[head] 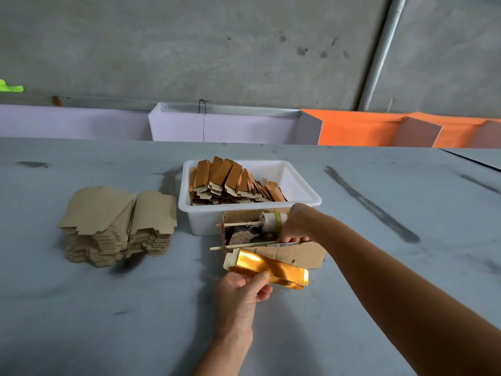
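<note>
1. Fingers of the left hand are curled round the near-left end of a long, shiny gold foil card carton, thumb on top. It's held just above the grey bench, open flap end pointing to roughly 10 o'clock.
2. Right hand is at 12 o'clock from that carton, reaching into a small open brown cardboard box. Its fingertips are bent down at the near rim over something thin and dark, honestly can't tell if they've actually got hold of it.
3. Inside that box there's a white roll on a thin wooden stick.
4. Straight behind at 12 o'clock, right up against the box, sits a white rectangular plastic tub with folded gold cartons leaning in its left half.
5. At 9 o'clock from the tub, near it, is a stack of flat brown card blanks.
</note>
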Demonstrator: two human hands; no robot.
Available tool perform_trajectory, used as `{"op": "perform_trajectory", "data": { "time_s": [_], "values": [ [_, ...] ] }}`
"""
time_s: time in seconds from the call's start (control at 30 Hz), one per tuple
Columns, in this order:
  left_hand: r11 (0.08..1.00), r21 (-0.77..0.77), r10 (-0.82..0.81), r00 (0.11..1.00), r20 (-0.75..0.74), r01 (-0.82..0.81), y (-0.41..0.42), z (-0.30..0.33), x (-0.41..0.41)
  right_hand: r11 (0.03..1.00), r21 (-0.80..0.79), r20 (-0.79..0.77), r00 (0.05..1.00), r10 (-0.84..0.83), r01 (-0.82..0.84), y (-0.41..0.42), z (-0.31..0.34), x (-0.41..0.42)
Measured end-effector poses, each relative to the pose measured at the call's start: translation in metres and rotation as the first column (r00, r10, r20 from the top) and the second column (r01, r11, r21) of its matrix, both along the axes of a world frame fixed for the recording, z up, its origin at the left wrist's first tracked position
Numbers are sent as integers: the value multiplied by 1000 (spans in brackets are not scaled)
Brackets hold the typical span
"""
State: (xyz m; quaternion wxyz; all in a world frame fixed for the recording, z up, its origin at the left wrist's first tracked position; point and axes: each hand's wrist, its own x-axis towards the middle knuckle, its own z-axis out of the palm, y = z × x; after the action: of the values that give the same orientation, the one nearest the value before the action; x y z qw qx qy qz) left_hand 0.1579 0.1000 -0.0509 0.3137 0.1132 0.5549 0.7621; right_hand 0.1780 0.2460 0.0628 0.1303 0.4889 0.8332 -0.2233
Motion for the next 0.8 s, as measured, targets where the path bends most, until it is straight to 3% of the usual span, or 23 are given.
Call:
{"op": "perform_trajectory", "data": {
  "time_s": [0.1, 0.3, 0.63, 0.8],
  "values": [
    [1000, -8, 2, 1000, 3, -2, 0, -1, 0, 991, -122, -18, 998, -61, 58, -2, 2, -2],
    [999, -36, -3, 1000, -21, 3, 1, -1, -1, 999, -37, -9, 999, 34, -35, 3, 5, 0],
    [999, -37, -24, 999, -28, 23, 0, 1, 1, 999, -42, -10, 999, 32, -33, 6, 13, 10],
    [999, -35, -29, 999, -22, 28, -1, 1, 1, 999, 44, -75, 997, 18, -15, 5, 3, 2]
  ]
}}
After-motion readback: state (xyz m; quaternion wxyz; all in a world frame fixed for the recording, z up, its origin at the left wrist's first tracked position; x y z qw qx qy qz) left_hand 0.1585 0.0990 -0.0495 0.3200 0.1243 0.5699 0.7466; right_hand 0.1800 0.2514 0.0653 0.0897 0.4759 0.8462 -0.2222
